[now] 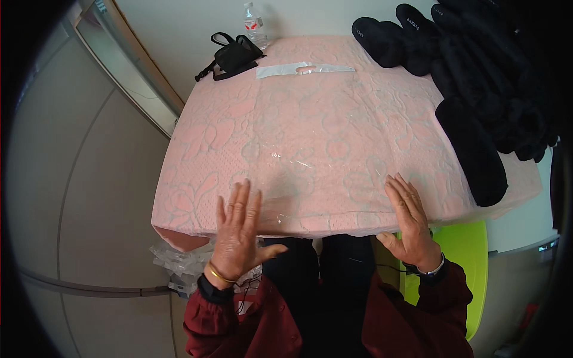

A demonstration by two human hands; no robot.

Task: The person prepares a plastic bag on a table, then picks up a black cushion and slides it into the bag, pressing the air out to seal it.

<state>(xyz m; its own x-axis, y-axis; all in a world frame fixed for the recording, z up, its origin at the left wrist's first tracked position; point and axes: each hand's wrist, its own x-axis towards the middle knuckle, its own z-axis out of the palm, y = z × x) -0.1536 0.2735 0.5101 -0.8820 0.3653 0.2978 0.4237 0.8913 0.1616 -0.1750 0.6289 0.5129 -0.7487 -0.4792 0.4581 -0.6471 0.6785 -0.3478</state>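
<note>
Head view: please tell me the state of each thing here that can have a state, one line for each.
Pink quilted cover in clear plastic bag: lying flat on the table, near edge at the person.
Left hand: open, fingers spread, flat on the bag.
Right hand: open, flat on the bag.
Water bottle: upright, cap on.
Black pouch: lying flat.
Black slippers: piled at the right.
</note>
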